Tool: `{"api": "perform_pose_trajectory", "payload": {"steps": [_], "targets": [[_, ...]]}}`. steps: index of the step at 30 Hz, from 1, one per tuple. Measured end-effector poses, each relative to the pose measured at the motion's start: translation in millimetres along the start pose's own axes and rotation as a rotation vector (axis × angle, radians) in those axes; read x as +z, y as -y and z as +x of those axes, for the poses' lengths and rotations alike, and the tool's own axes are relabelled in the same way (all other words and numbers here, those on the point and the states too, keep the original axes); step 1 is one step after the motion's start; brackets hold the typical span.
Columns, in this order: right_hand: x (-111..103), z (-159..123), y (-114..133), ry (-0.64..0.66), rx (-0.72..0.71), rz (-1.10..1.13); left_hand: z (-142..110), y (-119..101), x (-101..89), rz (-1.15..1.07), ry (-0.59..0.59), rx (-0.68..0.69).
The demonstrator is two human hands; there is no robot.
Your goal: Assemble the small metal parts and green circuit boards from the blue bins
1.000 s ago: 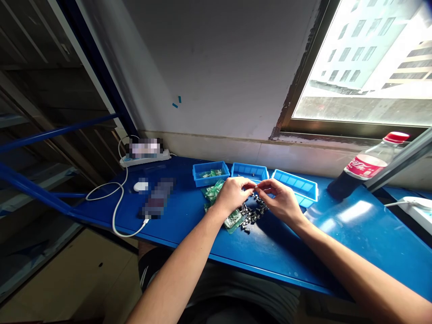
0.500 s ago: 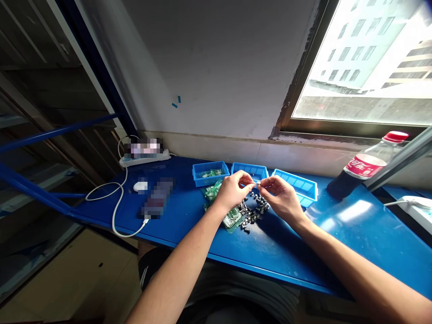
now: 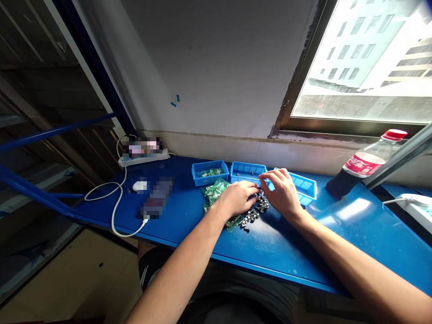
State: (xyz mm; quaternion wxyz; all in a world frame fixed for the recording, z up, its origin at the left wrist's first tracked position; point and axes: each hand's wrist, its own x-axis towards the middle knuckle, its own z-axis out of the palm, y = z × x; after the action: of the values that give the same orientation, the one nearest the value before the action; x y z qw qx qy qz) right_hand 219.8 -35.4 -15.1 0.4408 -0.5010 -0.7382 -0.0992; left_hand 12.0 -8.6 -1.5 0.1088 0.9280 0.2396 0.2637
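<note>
Left hand: the left hand (image 3: 239, 198) is palm-down with bent fingers over the near pile; can't tell if they've got hold of a piece.
Right hand: the right hand (image 3: 281, 191) is up, thumb and index tips close together; too small to tell if anything's pinched in there.
Metal pieces: the loose metal pieces (image 3: 261, 204) sit on the counter (image 3: 286, 252) between the hands, partly under the left fingers.
Handling: I'd guess they're light, hard and a bit slippery, prone to rolling; pinch one across its sides with fingertips.
Green packets: green packets (image 3: 216, 191) lie just beside and under the left hand; probably soft and crinkly, so take an edge.
Blue trays: the middle tray (image 3: 248, 168) is beyond the left hand, the right tray (image 3: 305, 183) behind the right one.
Changed: half a second ago the fingertips nearly met around something tiny; now the left hand's lower, over the pile, and the right's higher.
</note>
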Motion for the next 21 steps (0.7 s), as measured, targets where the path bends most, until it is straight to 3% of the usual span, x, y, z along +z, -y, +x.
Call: {"api": "perform_pose_trajectory", "payload": {"steps": [5,11,18,21], "targets": [[2.4,-5.5,3.9,0.035,-0.03,0.017,-0.4,2.2,1.4,0.033,0.074,-0.051],[2.0,-9.4,8.7,0.062,-0.04,0.065,0.9,2.8,1.3,0.058,0.036,-0.143],[-3.0,-11.9,19.7,0.099,0.073,0.211,5.2,2.1,1.1,-0.258,-0.293,-0.224],[-4.7,-12.6,25.9,0.089,0.184,0.308,5.4,0.7,0.2,-0.374,-0.358,-0.258]]}}
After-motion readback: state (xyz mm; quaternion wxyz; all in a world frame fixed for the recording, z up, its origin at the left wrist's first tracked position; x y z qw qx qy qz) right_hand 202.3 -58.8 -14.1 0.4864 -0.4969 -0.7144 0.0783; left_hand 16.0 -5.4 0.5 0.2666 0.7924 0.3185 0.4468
